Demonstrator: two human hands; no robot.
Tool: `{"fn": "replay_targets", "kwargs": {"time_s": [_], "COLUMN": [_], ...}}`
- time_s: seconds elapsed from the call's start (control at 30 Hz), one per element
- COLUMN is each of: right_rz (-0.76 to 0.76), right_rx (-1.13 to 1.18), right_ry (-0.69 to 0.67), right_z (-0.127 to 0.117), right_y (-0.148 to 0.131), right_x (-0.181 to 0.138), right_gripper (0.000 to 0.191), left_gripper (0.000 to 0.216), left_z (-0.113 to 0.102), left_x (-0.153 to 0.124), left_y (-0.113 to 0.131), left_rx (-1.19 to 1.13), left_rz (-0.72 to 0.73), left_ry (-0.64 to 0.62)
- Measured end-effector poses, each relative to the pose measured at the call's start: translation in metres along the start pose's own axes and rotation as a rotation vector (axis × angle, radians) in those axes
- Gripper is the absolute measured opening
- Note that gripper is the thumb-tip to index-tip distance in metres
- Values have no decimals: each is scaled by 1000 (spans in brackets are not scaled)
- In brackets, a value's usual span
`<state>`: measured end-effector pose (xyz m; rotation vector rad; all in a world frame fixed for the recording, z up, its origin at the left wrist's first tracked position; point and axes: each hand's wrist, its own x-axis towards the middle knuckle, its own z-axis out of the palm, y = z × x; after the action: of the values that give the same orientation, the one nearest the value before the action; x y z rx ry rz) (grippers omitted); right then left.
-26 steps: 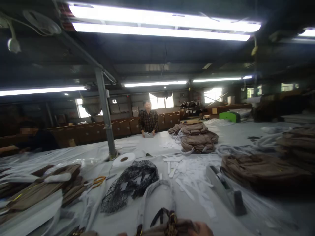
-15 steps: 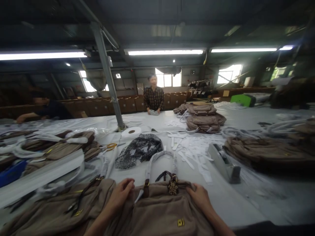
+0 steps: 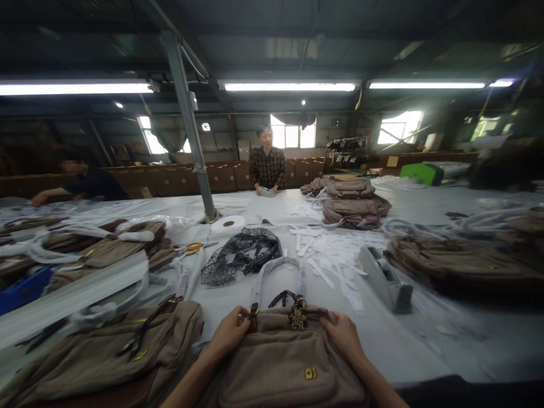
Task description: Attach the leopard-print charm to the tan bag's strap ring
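Observation:
In front of me a brown fabric handbag point(image 3: 272, 362) stands upright on the white-covered table, its yellow emblem facing me. Its looped handle point(image 3: 255, 286) is wrapped in pale material and stands up behind the top edge. From the top hangs a leopard-print charm point(image 3: 298, 315). My left hand point(image 3: 232, 330) is closed on the bag's upper left corner beside the strap tab. The upper right corner is gripped by my right hand point(image 3: 343, 335), thumb on the near face. A second brown bag point(image 3: 165, 340) lies to the left, close to my left forearm.
A tape dispenser point(image 3: 391, 283) stands to the right, with white paper strips point(image 3: 325, 258) beside it. Beyond the bag lies black-and-white speckled cloth point(image 3: 216, 263). Scissors point(image 3: 193, 247) rest at left. Stacked bags point(image 3: 352, 212) sit farther back, where a person point(image 3: 267, 164) stands.
My left hand has moved right, from the gap between the two bags onto the handbag's left corner, and closed there. The right hand keeps its hold. A white tag-like piece at that corner is no longer visible.

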<state>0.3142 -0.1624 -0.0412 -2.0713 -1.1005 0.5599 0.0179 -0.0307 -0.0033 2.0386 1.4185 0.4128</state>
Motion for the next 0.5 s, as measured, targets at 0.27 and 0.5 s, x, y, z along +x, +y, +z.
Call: {"fn": "replay_targets", "kwargs": {"time_s": [0.27, 0.5], "right_rz": [-8, 80], "right_rx": [4, -64], "right_ry": [67, 186], "right_z": [0, 6], "right_y": [-8, -10], "right_x": [-5, -5], "right_gripper": [21, 16], "left_gripper": [35, 47], "left_z": [9, 58], "left_x": [-14, 28], "left_y": [34, 94], "left_rx": [144, 190], "left_rz": [165, 316], "left_ry": [194, -58]}}
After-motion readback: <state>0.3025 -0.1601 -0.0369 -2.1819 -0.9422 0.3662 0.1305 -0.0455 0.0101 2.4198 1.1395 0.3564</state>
